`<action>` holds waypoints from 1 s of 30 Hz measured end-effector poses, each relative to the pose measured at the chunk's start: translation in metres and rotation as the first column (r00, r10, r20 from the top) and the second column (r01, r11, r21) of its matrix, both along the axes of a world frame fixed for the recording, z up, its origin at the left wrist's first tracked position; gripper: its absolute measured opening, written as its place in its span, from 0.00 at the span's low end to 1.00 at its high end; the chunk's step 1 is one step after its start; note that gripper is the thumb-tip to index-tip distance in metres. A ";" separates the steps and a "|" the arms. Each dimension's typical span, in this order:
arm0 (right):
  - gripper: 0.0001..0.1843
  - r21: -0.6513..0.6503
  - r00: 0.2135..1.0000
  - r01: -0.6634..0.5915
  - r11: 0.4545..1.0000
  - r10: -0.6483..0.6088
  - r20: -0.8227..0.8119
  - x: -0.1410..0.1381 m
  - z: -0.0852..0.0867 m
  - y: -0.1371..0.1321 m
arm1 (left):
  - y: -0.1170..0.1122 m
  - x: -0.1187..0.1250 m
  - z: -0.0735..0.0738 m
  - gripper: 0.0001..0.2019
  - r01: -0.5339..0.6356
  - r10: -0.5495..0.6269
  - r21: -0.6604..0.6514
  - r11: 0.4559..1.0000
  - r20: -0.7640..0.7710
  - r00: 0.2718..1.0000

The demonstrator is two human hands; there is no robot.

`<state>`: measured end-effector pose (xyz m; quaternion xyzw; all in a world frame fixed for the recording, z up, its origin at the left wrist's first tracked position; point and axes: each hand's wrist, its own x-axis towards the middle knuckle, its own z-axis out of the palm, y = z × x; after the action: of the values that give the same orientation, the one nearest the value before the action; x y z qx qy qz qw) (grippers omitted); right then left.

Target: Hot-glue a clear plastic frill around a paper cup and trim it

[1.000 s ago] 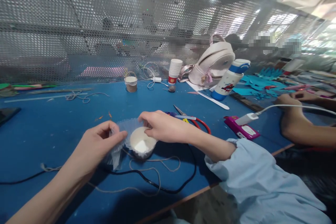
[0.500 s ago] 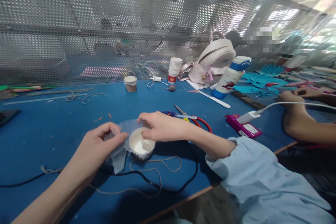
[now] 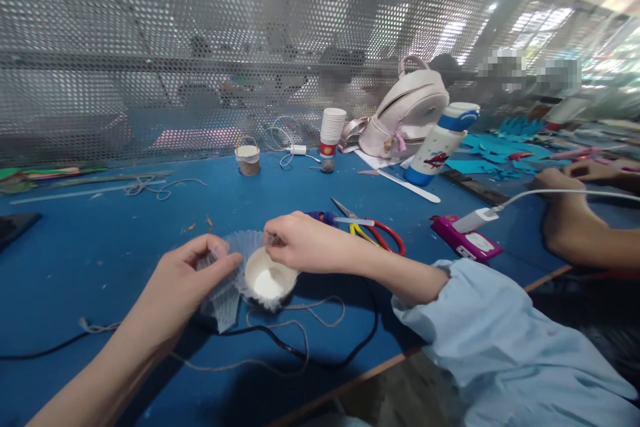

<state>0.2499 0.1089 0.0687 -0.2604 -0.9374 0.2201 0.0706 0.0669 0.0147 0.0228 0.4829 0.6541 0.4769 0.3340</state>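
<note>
A small cream paper cup [image 3: 260, 273] stands on the blue table, its mouth turned up toward me. Pleated translucent pale trim [image 3: 225, 307] runs along its rim and trails off to the left. My left hand [image 3: 200, 267] is closed on the loose stretch of this trim, thumb over fingers. At the cup's far right rim, my right hand [image 3: 305, 240] pinches the edge, its fingertips partly hidden. Just beyond that hand lie a blue glue gun [image 3: 325, 218] with a clear glue stick and scissors [image 3: 383, 237] with red and yellow handles.
Grey string [image 3: 280, 368] and a black cable [image 3: 350, 355] cross the table in front. Farther back stand a twine-wrapped cup [image 3: 249, 161], stacked paper cups [image 3: 332, 132], a backpack [image 3: 407, 113] and a bottle [image 3: 440, 147]. A magenta device [image 3: 465, 240] sits right, near another person's hands [image 3: 563, 190].
My right fingers have closed into a pinch at the cup's rim and drawn slightly up. The cup is turned a little. My left hand is almost unmoved.
</note>
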 end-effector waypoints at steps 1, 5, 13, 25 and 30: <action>0.04 0.000 1.000 -0.006 1.000 0.006 0.002 0.000 0.001 0.000 | 0.000 0.000 0.000 0.16 -0.001 0.001 0.001 1.000 0.004 1.000; 0.07 -0.029 1.000 -0.026 0.999 0.026 0.005 0.000 0.003 -0.001 | 0.000 -0.001 0.001 0.16 0.010 -0.010 0.013 1.000 0.004 1.000; 0.06 -0.029 1.000 0.003 1.000 -0.004 -0.020 -0.008 -0.008 0.002 | -0.003 0.002 0.005 0.15 0.008 -0.008 -0.007 1.000 0.002 1.000; 0.09 0.276 0.991 0.071 0.959 -0.098 0.087 -0.010 -0.013 -0.008 | -0.007 0.005 0.016 0.15 0.011 -0.011 0.014 1.000 0.020 1.000; 0.10 0.357 0.987 0.079 0.931 -0.122 0.101 -0.009 -0.012 -0.019 | -0.004 0.010 0.021 0.13 0.001 0.000 0.020 1.000 -0.080 0.997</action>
<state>0.2405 0.0901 0.0567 -0.3042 -0.9496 0.0285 0.0700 0.0766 0.0104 0.0439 0.5051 0.6618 0.4638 0.3029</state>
